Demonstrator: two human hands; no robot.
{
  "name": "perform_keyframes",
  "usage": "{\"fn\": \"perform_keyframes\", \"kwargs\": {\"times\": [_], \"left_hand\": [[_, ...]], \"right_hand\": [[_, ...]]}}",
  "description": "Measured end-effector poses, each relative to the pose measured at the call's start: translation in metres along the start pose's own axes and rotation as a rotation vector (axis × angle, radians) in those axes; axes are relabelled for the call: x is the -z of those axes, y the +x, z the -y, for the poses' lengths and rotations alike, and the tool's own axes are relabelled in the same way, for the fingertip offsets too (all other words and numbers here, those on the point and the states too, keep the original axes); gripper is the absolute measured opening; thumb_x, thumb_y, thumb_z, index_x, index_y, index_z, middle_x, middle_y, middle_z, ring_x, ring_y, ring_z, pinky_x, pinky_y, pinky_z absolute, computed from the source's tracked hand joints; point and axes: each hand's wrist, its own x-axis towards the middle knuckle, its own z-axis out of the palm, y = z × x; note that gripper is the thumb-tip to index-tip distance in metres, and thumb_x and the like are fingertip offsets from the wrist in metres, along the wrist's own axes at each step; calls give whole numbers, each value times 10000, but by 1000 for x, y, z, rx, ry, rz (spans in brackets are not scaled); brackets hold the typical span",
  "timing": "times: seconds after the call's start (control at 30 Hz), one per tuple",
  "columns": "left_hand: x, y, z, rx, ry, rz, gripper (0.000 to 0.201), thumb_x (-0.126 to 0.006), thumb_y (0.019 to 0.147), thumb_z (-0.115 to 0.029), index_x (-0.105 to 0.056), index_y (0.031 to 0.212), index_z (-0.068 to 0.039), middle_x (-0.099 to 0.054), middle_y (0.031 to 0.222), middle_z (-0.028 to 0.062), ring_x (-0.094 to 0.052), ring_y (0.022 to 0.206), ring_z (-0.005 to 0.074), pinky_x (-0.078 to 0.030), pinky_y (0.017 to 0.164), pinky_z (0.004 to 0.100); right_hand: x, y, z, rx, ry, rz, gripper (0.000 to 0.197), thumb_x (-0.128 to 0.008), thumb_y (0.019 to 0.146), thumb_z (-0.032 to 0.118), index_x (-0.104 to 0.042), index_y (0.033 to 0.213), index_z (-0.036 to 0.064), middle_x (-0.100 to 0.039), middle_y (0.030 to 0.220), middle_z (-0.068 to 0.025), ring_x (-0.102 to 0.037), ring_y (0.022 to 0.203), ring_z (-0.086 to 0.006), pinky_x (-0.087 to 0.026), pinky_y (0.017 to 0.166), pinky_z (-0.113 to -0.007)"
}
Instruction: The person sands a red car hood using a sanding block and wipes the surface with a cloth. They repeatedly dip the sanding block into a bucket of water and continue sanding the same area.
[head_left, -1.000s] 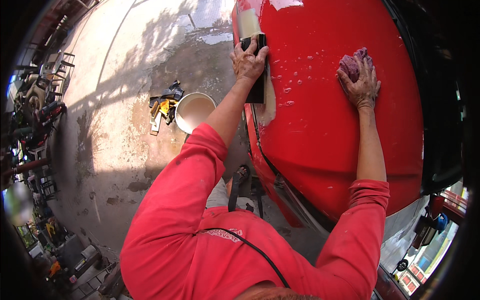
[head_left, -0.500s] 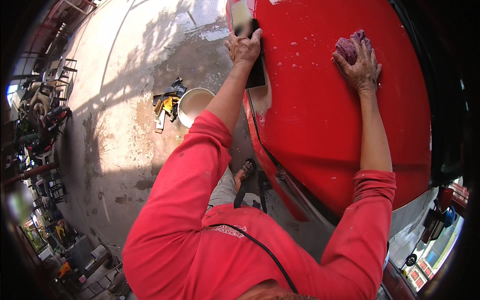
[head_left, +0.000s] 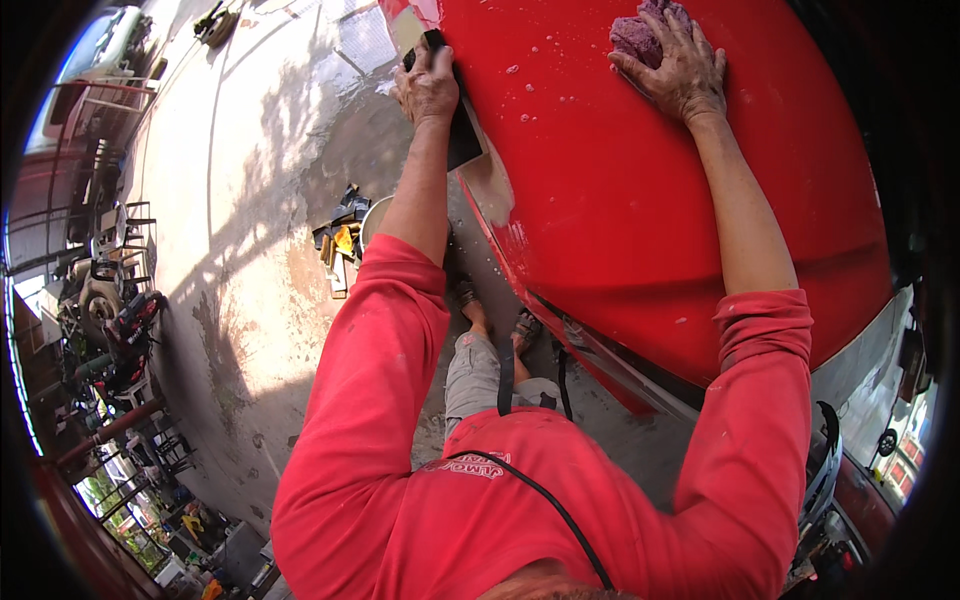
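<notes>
My left hand [head_left: 428, 92] is closed around a long black sanding block [head_left: 464, 140] lying along the left edge of a red car panel [head_left: 640, 210]. Bare beige filler [head_left: 488, 190] shows on that edge, just below the block. Farther right on the panel, my right hand [head_left: 688, 78] rests over a crumpled purple cloth [head_left: 636, 40]. Its fingers bend over the cloth and press it to the paint. Water drops [head_left: 530, 88] dot the red surface between my two hands.
On the concrete floor [head_left: 250, 250] left of the car, a pale bucket [head_left: 373, 220] stands partly behind my left forearm. Beside it lies a pile of black, yellow and tan blocks [head_left: 343, 230]. A motorcycle [head_left: 125, 320] and chairs [head_left: 125, 225] line the far left.
The view has turned a little, and the car panel sits farther left in it. Both arms reach farther forward. The cloth has moved up the panel under my right hand; the block stays gripped.
</notes>
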Motion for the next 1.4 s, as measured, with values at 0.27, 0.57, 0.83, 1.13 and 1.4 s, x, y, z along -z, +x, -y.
{"fn": "perform_keyframes", "kwargs": {"times": [0.27,0.57,0.83,1.13,1.4], "left_hand": [[47,-269,-3,-338,-87,160,691,-807,899,-377,-642,1529,-148,-453,1590,339,-481,1400,492,-357,1202,540],[11,-18,2,216,-21,13,648,-647,1001,-571,-614,1555,-237,-497,1550,330,-450,1436,483,-311,1233,546],[15,-217,-17,-65,-52,58,656,-684,1012,-486,-586,1583,-178,-472,1558,347,-432,1448,487,-304,1233,549],[-5,-85,0,-80,18,-63,810,-729,919,-642,-593,1571,-183,-501,1544,319,-492,1357,493,-395,1179,540],[25,-150,5,-405,-136,153,749,-793,907,-504,-601,1569,-214,-429,1594,323,-508,1317,486,-409,1163,546]], "right_hand": [[82,-8,19,-183,250,299,1056,-738,845,725,-376,1689,204,-203,1806,-150,-168,1657,-409,-121,1305,-679],[72,-6,40,-60,161,139,966,-587,882,801,-426,1656,247,-350,1745,-135,-278,1611,-412,-194,1300,-665],[5,-13,-7,-61,23,107,1046,-455,807,1012,-402,1656,403,-322,1769,-60,-245,1640,-375,-158,1304,-731],[33,-4,11,-79,64,238,1149,-489,768,1030,-381,1679,338,-278,1784,-91,-190,1654,-385,-130,1297,-736],[38,-11,-2,-71,108,232,1189,-565,724,1024,-411,1666,315,-293,1774,-111,-199,1649,-400,-129,1287,-748]]}}
